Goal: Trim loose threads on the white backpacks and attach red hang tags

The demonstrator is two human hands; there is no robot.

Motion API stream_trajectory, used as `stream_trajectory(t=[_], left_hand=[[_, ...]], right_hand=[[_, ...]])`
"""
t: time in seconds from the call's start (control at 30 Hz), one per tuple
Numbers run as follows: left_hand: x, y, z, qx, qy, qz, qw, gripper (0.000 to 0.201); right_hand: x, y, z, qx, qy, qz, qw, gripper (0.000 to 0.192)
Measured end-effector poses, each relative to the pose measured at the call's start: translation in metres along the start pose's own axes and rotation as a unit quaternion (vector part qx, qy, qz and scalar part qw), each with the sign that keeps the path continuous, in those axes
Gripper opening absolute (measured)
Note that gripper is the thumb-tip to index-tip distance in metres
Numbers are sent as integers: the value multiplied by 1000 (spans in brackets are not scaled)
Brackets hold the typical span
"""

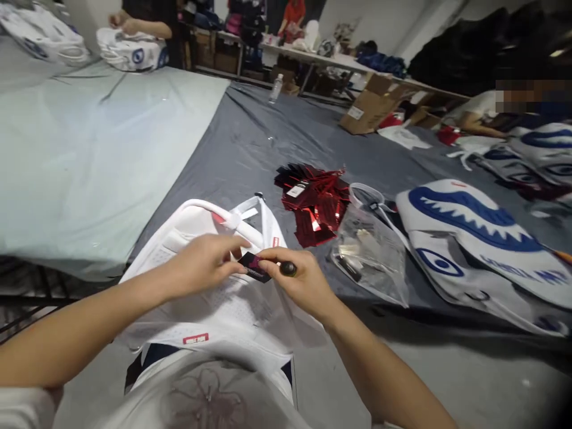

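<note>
A white backpack [214, 304] with a red label lies in front of me, partly over the table's edge. Above it, my right hand [299, 277] pinches a small black hang tag [254, 267] with pink and pale print. The dark rounded end of a handle [288, 269] also sticks out of that hand; the rest of this tool is hidden. My left hand [208, 262] has its thumb at the tag's left edge, with the fingers curled close by. A white strap loop [266, 220] with a black buckle stands just beyond both hands.
Right of the backpack lie a pile of red and black tags [315, 205] and a clear plastic bag [373, 256] of small items. Farther right is a white and blue backpack [473, 238]. A cardboard box [370, 104] and a bottle [276, 88] stand beyond; other people are at the far tables.
</note>
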State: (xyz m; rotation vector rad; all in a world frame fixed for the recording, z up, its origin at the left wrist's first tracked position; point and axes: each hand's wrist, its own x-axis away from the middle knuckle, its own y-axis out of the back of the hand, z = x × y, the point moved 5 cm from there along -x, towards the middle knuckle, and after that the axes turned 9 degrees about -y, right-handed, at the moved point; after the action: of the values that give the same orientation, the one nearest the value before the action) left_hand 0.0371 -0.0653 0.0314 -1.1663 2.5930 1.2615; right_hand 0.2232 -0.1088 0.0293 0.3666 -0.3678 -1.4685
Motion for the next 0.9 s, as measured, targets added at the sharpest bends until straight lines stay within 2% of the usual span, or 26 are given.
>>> stream_trajectory(t=[0.03, 0.07, 0.13, 0.17, 0.2, 0.23, 0.3, 0.37, 0.4, 0.47, 0.53, 0.57, 0.6, 0.67, 0.73, 0.8, 0.9], left_hand=[[4, -3, 0, 24, 16, -10, 1000, 9], [9, -2, 4, 53, 40, -48, 997, 6], [21, 4, 15, 148, 96, -179, 968, 8], [27, 5, 22, 207, 120, -239, 941, 14], [32, 3, 26, 263, 136, -277, 914, 21], [35, -1, 29, 308, 143, -293, 894, 26], [40, -11, 30, 357, 143, -282, 879, 30], [47, -15, 27, 334, 116, -267, 896, 26], [52, -11, 26, 283, 92, -273, 915, 23], [69, 7, 26, 110, 54, -310, 943, 28], [88, 27, 35, -73, 78, -338, 935, 46], [96, 34, 43, -132, 114, -327, 929, 56], [101, 38, 53, -162, 158, -294, 929, 63], [107, 36, 73, -159, 236, -195, 939, 69], [110, 30, 83, -133, 269, -126, 946, 62], [111, 26, 86, -131, 267, -119, 947, 57], [114, 24, 88, -149, 246, -137, 948, 56]], right_hand=[[-3, -4, 4, -7, 11, -20, 1000, 16], [-5, -5, 6, -26, 12, -54, 998, 18], [-9, -5, 1, -82, -21, -111, 990, 28], [-12, -9, -3, -109, -46, -108, 987, 32], [-14, -17, -6, -130, -72, -78, 986, 34], [-16, -26, -9, -146, -92, -39, 984, 35], [-20, -44, -10, -173, -111, 16, 979, 34], [-25, -50, -5, -176, -100, 2, 979, 34], [-29, -48, -1, -156, -81, -28, 984, 33], [-38, -36, 11, -59, -5, -107, 992, 26], [-49, -29, 26, 72, 86, -147, 983, 16], [-55, -30, 31, 133, 118, -137, 974, 14], [-62, -35, 34, 189, 133, -107, 967, 14], [-75, -55, 34, 295, 116, -12, 948, 20], [-83, -81, 30, 388, 80, 82, 915, 23], [-87, -107, 27, 453, 58, 154, 876, 22], [-89, -132, 24, 507, 49, 200, 837, 22]])
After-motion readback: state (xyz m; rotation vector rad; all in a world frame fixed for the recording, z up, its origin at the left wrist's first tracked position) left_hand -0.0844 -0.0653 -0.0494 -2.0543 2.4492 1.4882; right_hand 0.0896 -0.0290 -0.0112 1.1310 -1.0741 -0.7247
